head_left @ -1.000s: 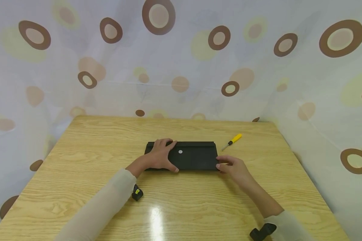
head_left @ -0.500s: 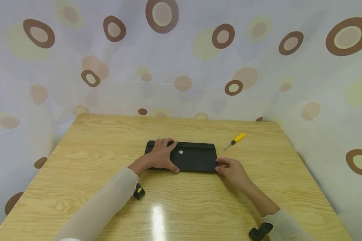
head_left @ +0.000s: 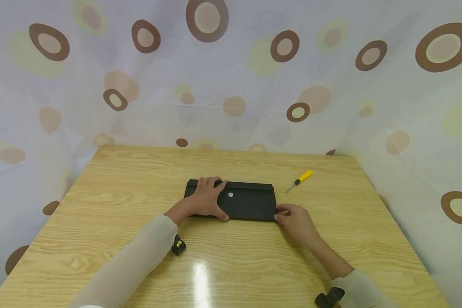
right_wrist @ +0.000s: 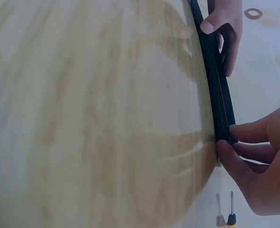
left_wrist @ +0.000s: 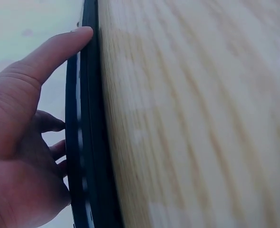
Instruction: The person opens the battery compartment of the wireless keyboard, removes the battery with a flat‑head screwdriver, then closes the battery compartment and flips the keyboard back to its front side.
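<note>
Across the upper half of the head frame hangs a wall covering (head_left: 235,87) patterned with brown rings and pale spots. Below it, one wood-grain table (head_left: 254,256) fills the lower half. Two pale sleeves enter from the bottom edge, a left sleeve (head_left: 131,261) and a right sleeve (head_left: 363,291). At frame centre, one black panel (head_left: 252,206) lies lengthwise on the table. Two hands are engaged with it: the left hand (head_left: 207,200) grasps across its left portion, thumb at the near edge, fingers over the far edge; the right hand (head_left: 298,222) pinches its near right corner between thumb and fingers. Right of centre, one screwdriver (head_left: 301,176), yellow and black, lies apart from the panel, handle toward upper right. Two black wrist devices (head_left: 178,245) noted, one per arm. On the panel's upper face, one white dot (head_left: 230,194)
</note>
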A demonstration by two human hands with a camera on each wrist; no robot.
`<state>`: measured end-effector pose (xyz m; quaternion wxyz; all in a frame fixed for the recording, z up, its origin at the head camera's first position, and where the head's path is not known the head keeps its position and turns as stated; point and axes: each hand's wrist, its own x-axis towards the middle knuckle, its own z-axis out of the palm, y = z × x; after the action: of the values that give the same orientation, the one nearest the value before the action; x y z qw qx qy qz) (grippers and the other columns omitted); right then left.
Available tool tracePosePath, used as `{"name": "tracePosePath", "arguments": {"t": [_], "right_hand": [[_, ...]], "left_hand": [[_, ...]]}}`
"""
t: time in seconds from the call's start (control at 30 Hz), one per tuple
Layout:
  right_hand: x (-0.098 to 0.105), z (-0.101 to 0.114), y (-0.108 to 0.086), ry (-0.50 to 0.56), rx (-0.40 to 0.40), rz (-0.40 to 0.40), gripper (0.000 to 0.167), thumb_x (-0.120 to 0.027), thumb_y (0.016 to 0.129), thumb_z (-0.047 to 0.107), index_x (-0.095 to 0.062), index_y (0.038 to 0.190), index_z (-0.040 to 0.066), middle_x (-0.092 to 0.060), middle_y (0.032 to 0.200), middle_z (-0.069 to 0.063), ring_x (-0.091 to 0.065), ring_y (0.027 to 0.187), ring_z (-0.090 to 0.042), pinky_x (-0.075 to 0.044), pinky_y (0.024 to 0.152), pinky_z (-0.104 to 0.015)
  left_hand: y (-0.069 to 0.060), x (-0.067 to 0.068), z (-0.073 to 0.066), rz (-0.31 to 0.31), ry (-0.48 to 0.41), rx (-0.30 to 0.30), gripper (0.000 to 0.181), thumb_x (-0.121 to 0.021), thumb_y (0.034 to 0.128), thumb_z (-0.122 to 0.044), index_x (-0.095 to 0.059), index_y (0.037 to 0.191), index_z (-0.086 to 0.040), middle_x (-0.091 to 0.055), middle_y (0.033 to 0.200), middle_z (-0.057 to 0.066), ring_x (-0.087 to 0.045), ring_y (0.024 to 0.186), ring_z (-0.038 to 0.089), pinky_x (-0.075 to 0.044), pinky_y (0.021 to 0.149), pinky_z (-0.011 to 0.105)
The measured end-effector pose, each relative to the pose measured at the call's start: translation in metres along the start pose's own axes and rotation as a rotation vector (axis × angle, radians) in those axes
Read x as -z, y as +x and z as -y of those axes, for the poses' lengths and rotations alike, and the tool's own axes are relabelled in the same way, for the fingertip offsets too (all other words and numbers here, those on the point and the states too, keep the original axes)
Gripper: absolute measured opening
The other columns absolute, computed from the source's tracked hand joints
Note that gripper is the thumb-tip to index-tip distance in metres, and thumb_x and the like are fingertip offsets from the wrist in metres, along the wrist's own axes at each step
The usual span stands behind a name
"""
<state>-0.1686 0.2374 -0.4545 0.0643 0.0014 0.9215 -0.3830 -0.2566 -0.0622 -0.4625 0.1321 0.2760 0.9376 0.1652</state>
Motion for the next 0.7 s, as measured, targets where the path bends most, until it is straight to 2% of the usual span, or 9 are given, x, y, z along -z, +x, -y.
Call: {"name": "tracePosePath", "arguments": {"t": [0.13, 0.33, 0.43, 0.5, 0.6, 0.7], "right_hand": [[-0.002, 0.000, 0.000, -0.026, 0.012, -0.016, 0.035, -0.067, 0.096, 0.011, -0.066, 0.128, 0.000, -0.070, 0.119, -0.018, -0.069, 0.098, -0.024, -0.056, 0.078, -0.036], [0.000, -0.004, 0.006, 0.027, 0.021, 0.002, 0.036, -0.067, 0.097, 0.012, -0.064, 0.130, -0.001, -0.070, 0.117, -0.017, -0.069, 0.089, -0.018, -0.056, 0.076, -0.033], [0.001, -0.007, 0.013, 0.090, 0.018, 0.008, 0.037, -0.067, 0.097, 0.013, -0.062, 0.132, -0.001, -0.067, 0.120, -0.018, -0.069, 0.091, -0.020, -0.057, 0.077, -0.033], [0.002, -0.009, 0.019, 0.117, 0.017, 0.004, 0.038, -0.066, 0.098, 0.015, -0.062, 0.134, 0.001, -0.066, 0.124, -0.018, -0.068, 0.098, -0.023, -0.057, 0.079, -0.032], [0.002, -0.010, 0.030, 0.148, 0.014, -0.009, 0.039, -0.066, 0.099, 0.019, -0.061, 0.135, 0.003, -0.065, 0.128, -0.017, -0.066, 0.109, -0.028, -0.056, 0.082, -0.032], [0.002, -0.011, 0.040, 0.179, 0.010, -0.019, 0.040, -0.065, 0.100, 0.021, -0.061, 0.136, 0.005, -0.065, 0.129, -0.016, -0.063, 0.113, -0.029, -0.055, 0.084, -0.030]], "left_hand": [[-0.001, 0.000, -0.001, 0.000, 0.003, 0.011, 0.117, -0.082, 0.0753, -0.061, -0.021, 0.162, -0.013, -0.015, 0.165, 0.017, -0.012, 0.151, 0.041, 0.001, 0.122, 0.061], [0.000, 0.004, -0.005, 0.004, -0.014, 0.045, 0.110, -0.078, 0.0796, -0.062, -0.023, 0.162, -0.014, -0.016, 0.165, 0.015, -0.013, 0.152, 0.039, -0.001, 0.123, 0.060], [0.004, 0.007, -0.010, -0.027, -0.029, 0.052, 0.098, -0.073, 0.0853, -0.060, -0.029, 0.160, -0.015, -0.024, 0.164, 0.012, -0.018, 0.150, 0.038, -0.006, 0.122, 0.060], [0.010, 0.008, -0.013, -0.060, -0.049, 0.051, 0.086, -0.071, 0.0896, -0.055, -0.036, 0.158, -0.016, -0.031, 0.161, 0.010, -0.024, 0.147, 0.037, -0.013, 0.120, 0.060], [0.020, 0.009, -0.019, -0.106, -0.085, 0.039, 0.068, -0.068, 0.0947, -0.047, -0.047, 0.152, -0.019, -0.042, 0.154, 0.008, -0.033, 0.141, 0.037, -0.023, 0.116, 0.059], [0.032, 0.008, -0.024, -0.137, -0.127, 0.014, 0.054, -0.066, 0.0979, -0.040, -0.054, 0.147, -0.019, -0.050, 0.149, 0.008, -0.039, 0.136, 0.037, -0.033, 0.110, 0.058]]}}
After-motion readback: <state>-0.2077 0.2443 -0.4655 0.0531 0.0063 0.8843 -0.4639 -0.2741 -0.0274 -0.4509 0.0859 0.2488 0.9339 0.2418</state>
